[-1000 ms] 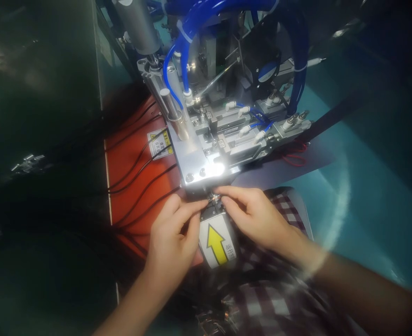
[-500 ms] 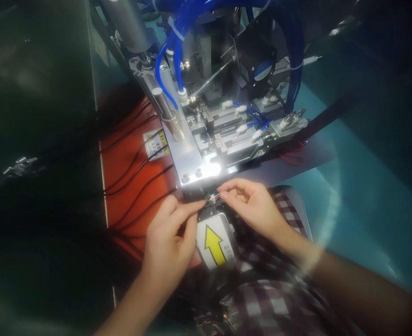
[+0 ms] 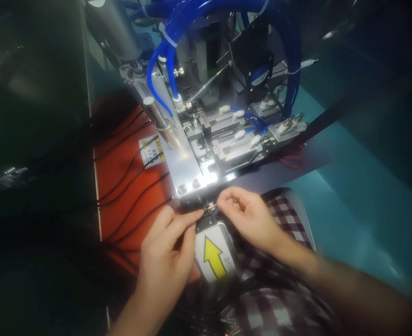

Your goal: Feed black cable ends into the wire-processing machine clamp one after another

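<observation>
Both of my hands work at a small slot [image 3: 211, 206] at the front of the metal machine [image 3: 183, 161]. My left hand [image 3: 166, 249] comes in from the left, fingers curled, its index fingertip against the slot's left side. Whatever it may grip is hidden. From the right, my right hand [image 3: 250, 217] has thumb and forefinger pinched together at the slot. A tiny reddish, shiny bit shows beside those fingertips, too small to name. Just below the slot lies a white plate with a yellow arrow [image 3: 213, 256].
Thick blue air hoses [image 3: 292, 60] arch over the machine. An orange-red panel [image 3: 122, 182] with black cables and a warning label [image 3: 152, 151] lies left. A metal post [image 3: 153, 112] rises above the front plate. A checkered cloth [image 3: 272, 303] is at the bottom, a teal surface [image 3: 346, 210] right.
The view has shifted slightly, so the machine sits a little lower and further left. My right fingers have curled in more at the slot. My left hand keeps its place there.
</observation>
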Demonstrator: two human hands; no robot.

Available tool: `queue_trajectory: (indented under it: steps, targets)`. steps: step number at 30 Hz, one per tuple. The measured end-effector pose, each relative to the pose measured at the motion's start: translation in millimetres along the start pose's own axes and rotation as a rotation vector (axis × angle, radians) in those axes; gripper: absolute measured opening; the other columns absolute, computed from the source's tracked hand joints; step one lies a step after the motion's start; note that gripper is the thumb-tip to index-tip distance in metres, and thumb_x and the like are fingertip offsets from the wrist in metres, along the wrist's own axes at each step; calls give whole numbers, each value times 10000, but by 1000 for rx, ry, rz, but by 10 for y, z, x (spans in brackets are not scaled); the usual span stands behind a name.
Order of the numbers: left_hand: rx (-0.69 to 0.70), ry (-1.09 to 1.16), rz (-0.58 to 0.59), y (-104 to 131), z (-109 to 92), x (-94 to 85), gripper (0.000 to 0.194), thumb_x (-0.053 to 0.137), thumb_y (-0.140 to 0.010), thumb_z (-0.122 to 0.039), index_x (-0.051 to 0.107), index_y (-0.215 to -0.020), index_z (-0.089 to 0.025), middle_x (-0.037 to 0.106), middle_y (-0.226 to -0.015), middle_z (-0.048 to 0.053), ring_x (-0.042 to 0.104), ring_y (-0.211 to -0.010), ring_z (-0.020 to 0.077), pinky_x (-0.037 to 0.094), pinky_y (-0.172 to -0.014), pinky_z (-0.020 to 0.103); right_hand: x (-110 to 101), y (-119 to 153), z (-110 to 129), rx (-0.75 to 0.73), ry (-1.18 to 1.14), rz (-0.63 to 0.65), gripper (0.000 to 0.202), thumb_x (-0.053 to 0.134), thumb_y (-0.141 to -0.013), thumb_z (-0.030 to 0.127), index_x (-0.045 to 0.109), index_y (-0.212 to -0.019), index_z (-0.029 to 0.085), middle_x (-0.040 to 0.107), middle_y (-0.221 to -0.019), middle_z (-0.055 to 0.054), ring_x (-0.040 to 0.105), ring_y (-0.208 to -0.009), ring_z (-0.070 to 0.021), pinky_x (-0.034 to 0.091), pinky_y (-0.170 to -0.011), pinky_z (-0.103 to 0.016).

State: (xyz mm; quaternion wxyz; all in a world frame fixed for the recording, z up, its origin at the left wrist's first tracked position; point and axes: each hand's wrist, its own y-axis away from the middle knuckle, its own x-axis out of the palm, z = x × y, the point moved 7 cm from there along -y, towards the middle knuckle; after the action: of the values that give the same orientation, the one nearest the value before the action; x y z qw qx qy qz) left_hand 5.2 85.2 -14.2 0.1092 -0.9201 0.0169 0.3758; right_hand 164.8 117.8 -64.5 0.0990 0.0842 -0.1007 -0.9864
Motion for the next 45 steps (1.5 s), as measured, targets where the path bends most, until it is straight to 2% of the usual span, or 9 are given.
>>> queue_trajectory:
  steps: [8, 13, 17, 22, 29, 33, 37, 45]
  targets:
    - [6, 2, -3, 14, -5, -14, 244, 546, -868, -89, 702, -1023, -196, 531, -803, 4, 539, -714, 82, 442, -569, 164, 34, -24, -27, 10, 8, 15, 133, 541, -873, 264, 577, -786, 170, 583, -711, -13, 534, -618, -126, 466, -592, -261]
    - [-18, 3, -4, 20, 6, -3, 248, 545, -872, -111, 703, -1027, -223, 514, -801, -6, 524, -682, 78, 428, -536, 169, 24, -26, 26, 36, 91, 21, 125, 526, -861, 251, 578, -781, 169, 601, -704, -12, 546, -617, -128, 459, -600, -262]
    - [-28, 10, -2, 26, 17, -1, 249, 551, -873, -130, 700, -1040, -239, 506, -794, -12, 514, -661, 80, 436, -546, 183, 15, -80, 49, 136, 183, 65, 132, 523, -834, 239, 574, -732, 173, 595, -646, 4, 529, -574, -124, 418, -539, -247]
    - [1, -7, 12, 13, 14, 7, 251, 554, -868, -105, 700, -1037, -218, 536, -826, 5, 542, -752, 98, 442, -587, 182, 17, -116, -26, 260, 147, 171, 137, 540, -812, 242, 611, -724, 164, 581, -614, 9, 497, -525, -113, 392, -499, -239]
    - [12, 5, 3, 6, 1, 8, 246, 551, -869, -95, 699, -1034, -201, 530, -818, 7, 534, -732, 93, 433, -576, 178, -69, -6, 11, 17, 89, -26, 179, 546, -872, 263, 692, -893, 163, 711, -881, -64, 645, -785, -180, 501, -680, -291]
    - [13, 12, 1, 7, 4, 12, 254, 551, -865, -83, 696, -1041, -196, 523, -807, 6, 534, -740, 92, 431, -581, 175, -50, 23, 27, -8, 44, -70, 182, 567, -866, 247, 717, -923, 161, 728, -949, -84, 671, -852, -205, 531, -690, -297]
    - [26, 17, 3, 13, -5, 13, 253, 548, -865, -71, 695, -1039, -181, 519, -806, 7, 534, -755, 90, 438, -614, 174, -64, 16, 69, -32, 26, -93, 170, 588, -857, 244, 726, -895, 153, 738, -897, -82, 682, -820, -205, 545, -658, -289]
    - [26, 23, -7, 28, -8, -1, 253, 546, -865, -70, 698, -1035, -181, 512, -795, 2, 526, -735, 84, 427, -593, 172, -79, 36, 85, -26, 23, -104, 153, 594, -861, 249, 720, -873, 162, 732, -902, -80, 684, -834, -213, 552, -699, -311]
